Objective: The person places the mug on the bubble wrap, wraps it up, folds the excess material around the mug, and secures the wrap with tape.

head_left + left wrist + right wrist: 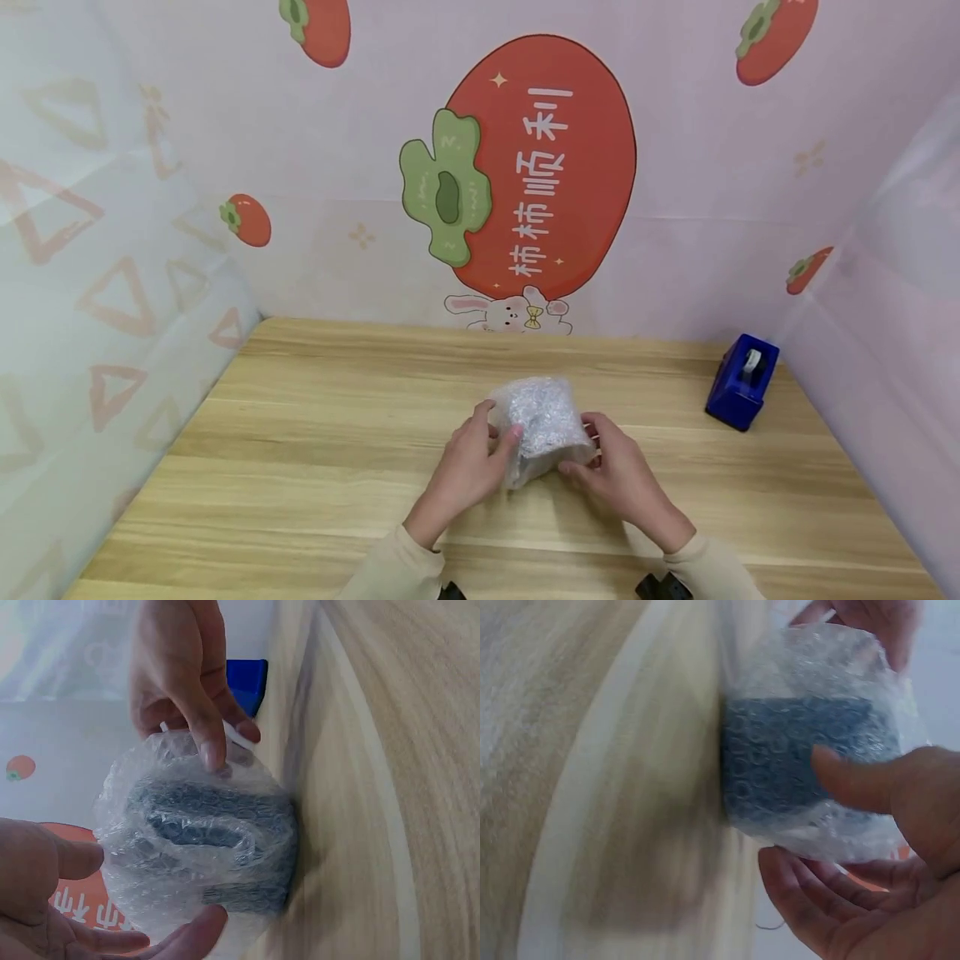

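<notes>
A bundle of clear bubble wrap [546,417] rests on the wooden table between my two hands. Through the layers in the right wrist view a dark blue-grey block [772,757] shows; what it is stays hidden by the wrap. My left hand [468,462] holds the bundle's left side, thumb on the near face and fingers around the far side. On the opposite side my right hand [622,475] grips the right end, its thumb at the near lower edge and fingers behind. Loose wrap bulges past the block at the ends.
A blue tape dispenser [741,385] with a roll in it stands at the table's back right. Printed cloth [675,275] with persimmon pictures hangs behind the wooden table [315,450] and along both sides. Black wrist camera mounts [663,587] show at the bottom edge.
</notes>
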`<act>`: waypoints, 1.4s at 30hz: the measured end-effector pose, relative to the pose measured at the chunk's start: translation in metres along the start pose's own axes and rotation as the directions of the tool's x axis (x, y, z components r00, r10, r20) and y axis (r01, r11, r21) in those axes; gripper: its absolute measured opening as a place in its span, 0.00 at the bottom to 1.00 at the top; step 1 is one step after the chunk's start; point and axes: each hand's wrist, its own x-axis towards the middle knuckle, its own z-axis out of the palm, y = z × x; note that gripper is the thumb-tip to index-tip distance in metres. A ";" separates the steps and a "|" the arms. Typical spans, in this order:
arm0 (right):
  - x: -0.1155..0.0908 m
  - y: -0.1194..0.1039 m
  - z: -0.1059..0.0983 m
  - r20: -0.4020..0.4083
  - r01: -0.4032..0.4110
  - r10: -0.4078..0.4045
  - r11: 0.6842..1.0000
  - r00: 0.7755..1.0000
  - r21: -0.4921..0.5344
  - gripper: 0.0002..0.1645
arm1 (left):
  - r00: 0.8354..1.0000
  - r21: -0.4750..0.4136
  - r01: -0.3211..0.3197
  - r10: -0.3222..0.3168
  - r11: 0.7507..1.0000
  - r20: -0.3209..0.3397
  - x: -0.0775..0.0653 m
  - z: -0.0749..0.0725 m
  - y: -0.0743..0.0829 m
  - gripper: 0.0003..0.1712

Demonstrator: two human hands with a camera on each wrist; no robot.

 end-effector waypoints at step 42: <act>0.087 0.011 0.027 -0.106 -0.169 0.157 0.979 0.982 -0.112 0.31 | 0.984 -0.251 0.180 -0.177 0.951 0.035 0.094 -0.007 -0.030 0.38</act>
